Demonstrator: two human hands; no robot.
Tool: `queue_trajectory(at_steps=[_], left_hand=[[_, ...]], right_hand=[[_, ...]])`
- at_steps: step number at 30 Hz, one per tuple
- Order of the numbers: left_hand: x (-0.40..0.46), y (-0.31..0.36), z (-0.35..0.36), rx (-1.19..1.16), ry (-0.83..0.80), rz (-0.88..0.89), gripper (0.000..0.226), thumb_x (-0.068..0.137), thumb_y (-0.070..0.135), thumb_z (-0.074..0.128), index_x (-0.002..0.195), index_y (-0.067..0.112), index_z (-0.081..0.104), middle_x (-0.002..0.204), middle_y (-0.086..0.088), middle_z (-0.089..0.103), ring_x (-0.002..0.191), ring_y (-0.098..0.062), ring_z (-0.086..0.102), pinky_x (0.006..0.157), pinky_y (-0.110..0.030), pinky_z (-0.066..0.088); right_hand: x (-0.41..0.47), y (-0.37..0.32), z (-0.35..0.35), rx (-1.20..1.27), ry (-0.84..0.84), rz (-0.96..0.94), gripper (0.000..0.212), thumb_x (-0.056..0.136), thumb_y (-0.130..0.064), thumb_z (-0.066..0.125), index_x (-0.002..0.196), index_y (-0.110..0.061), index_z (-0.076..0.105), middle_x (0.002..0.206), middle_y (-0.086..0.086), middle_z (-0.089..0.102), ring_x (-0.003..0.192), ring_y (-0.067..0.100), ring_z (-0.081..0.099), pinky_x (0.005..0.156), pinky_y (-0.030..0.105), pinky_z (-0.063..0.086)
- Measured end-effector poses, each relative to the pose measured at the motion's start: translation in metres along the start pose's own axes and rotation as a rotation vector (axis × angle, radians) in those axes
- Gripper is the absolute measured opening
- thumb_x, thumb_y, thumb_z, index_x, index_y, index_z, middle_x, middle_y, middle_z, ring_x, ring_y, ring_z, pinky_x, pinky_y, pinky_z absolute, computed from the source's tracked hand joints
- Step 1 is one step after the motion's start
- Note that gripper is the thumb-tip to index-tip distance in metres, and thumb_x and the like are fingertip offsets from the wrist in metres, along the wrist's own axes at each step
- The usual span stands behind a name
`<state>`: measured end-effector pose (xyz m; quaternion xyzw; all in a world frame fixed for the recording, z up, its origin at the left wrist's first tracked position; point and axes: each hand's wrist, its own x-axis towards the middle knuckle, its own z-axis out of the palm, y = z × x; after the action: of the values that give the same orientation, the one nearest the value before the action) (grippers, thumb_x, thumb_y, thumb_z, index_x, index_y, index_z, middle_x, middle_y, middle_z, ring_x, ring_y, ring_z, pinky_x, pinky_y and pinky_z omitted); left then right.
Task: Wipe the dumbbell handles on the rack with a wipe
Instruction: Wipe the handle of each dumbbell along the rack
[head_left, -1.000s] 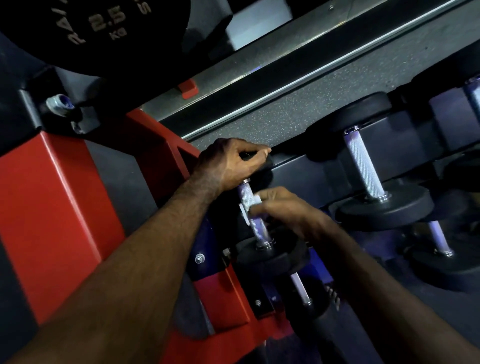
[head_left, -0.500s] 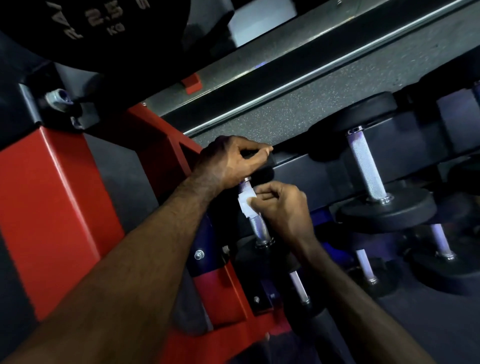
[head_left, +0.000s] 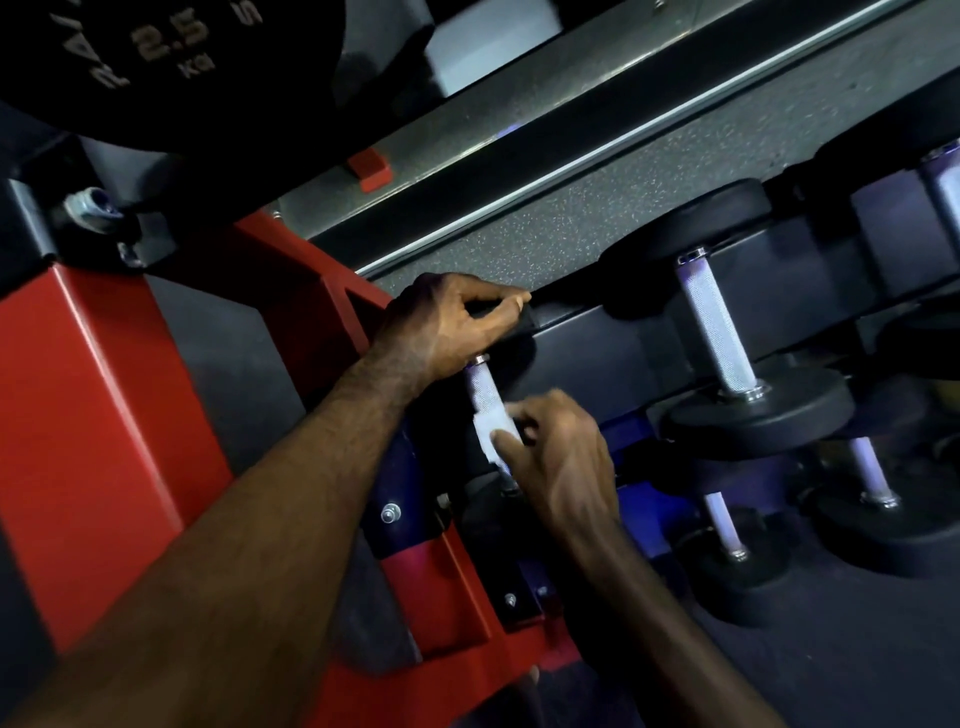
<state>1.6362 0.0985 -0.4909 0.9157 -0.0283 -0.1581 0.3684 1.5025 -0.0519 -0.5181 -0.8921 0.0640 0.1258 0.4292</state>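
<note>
Wipe: thin, soft, light, folded round lower part of knurled handle of leftmost dumbbell on rack. Right hand pinches wipe against steel; grip at fold. Left hand clasps that dumbbell's upper head, steadying. Dumbbell likely heavy, rigid; knurling grippy. Count: one wipe, about five handles visible, two hands.

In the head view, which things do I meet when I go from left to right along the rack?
Red rack post → left hand → wipe on the handle → right hand → next dumbbell handle.
</note>
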Motion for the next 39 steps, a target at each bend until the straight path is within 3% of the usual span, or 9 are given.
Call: queue_trajectory(at_steps=[6,9,15,17,20,25,29,33,39], left_hand=[[0.001,-0.002,0.002,0.015,0.002,-0.004,0.037,0.082,0.074,0.056,0.109,0.059,0.076,0.113,0.03,0.076,0.112,0.002,0.071,0.101,-0.038,0.059],[0.003,-0.002,0.003,0.016,0.005,-0.005,0.033,0.082,0.073,0.056,0.108,0.064,0.073,0.113,0.03,0.076,0.112,0.001,0.072,0.1,-0.038,0.059],[0.005,-0.007,0.002,0.019,-0.009,0.0,0.031,0.084,0.073,0.055,0.108,0.065,0.073,0.114,0.032,0.075,0.112,0.001,0.071,0.102,-0.039,0.059],[0.005,-0.007,0.003,0.014,-0.013,0.008,0.031,0.085,0.072,0.055,0.109,0.065,0.073,0.114,0.03,0.075,0.112,0.001,0.071,0.101,-0.039,0.059],[0.005,-0.007,0.002,0.011,-0.013,0.014,0.024,0.086,0.071,0.056,0.103,0.071,0.072,0.114,0.03,0.075,0.113,0.0,0.071,0.101,-0.04,0.058],[0.005,-0.008,0.001,0.03,0.004,0.028,0.023,0.087,0.071,0.055,0.103,0.071,0.071,0.114,0.031,0.075,0.114,0.001,0.071,0.103,-0.039,0.057],[0.003,-0.005,0.0,0.064,-0.003,0.03,0.032,0.086,0.071,0.054,0.111,0.065,0.072,0.114,0.029,0.076,0.112,0.0,0.071,0.101,-0.039,0.058],[0.002,-0.003,-0.001,0.064,0.006,0.016,0.035,0.085,0.074,0.054,0.112,0.063,0.073,0.114,0.03,0.075,0.111,0.001,0.071,0.101,-0.037,0.058],[0.001,-0.004,0.0,0.057,0.0,0.01,0.037,0.085,0.072,0.054,0.114,0.061,0.074,0.113,0.026,0.076,0.108,0.002,0.072,0.099,-0.036,0.059]], right_hand=[[0.025,-0.011,-0.005,0.154,-0.086,0.015,0.023,0.08,-0.034,0.061,0.065,-0.017,0.055,0.061,0.004,0.049,0.064,0.02,0.05,0.059,0.038,0.04],[0.041,-0.009,-0.005,0.176,-0.177,0.066,0.014,0.082,-0.022,0.059,0.076,-0.01,0.063,0.065,0.007,0.056,0.07,0.031,0.055,0.062,0.037,0.047],[0.049,-0.011,-0.008,0.454,-0.663,0.319,0.02,0.076,-0.016,0.085,0.077,-0.009,0.067,0.066,0.005,0.062,0.06,0.015,0.054,0.053,0.021,0.042],[0.068,-0.024,0.007,0.574,-0.629,0.376,0.034,0.066,-0.023,0.092,0.081,-0.004,0.069,0.067,0.01,0.065,0.062,0.018,0.059,0.059,0.027,0.046],[0.072,-0.03,0.023,0.602,-0.543,0.372,0.017,0.073,-0.005,0.082,0.079,-0.002,0.066,0.063,0.012,0.063,0.052,0.018,0.058,0.054,0.028,0.047],[0.054,-0.009,0.018,0.719,-0.598,0.414,0.009,0.08,0.011,0.071,0.087,0.006,0.068,0.079,0.022,0.063,0.073,0.03,0.062,0.074,0.041,0.055],[0.082,-0.021,0.018,0.796,-0.452,0.363,0.036,0.058,0.0,0.083,0.088,0.015,0.07,0.077,0.03,0.068,0.072,0.036,0.067,0.081,0.059,0.06],[0.064,0.006,0.011,0.631,-0.524,0.369,0.042,0.065,-0.018,0.096,0.082,0.008,0.067,0.07,0.018,0.065,0.065,0.026,0.058,0.063,0.038,0.05],[0.073,-0.002,0.005,0.771,-0.547,0.277,0.041,0.075,-0.009,0.092,0.101,0.012,0.069,0.084,0.014,0.071,0.077,0.023,0.065,0.074,0.037,0.053]])
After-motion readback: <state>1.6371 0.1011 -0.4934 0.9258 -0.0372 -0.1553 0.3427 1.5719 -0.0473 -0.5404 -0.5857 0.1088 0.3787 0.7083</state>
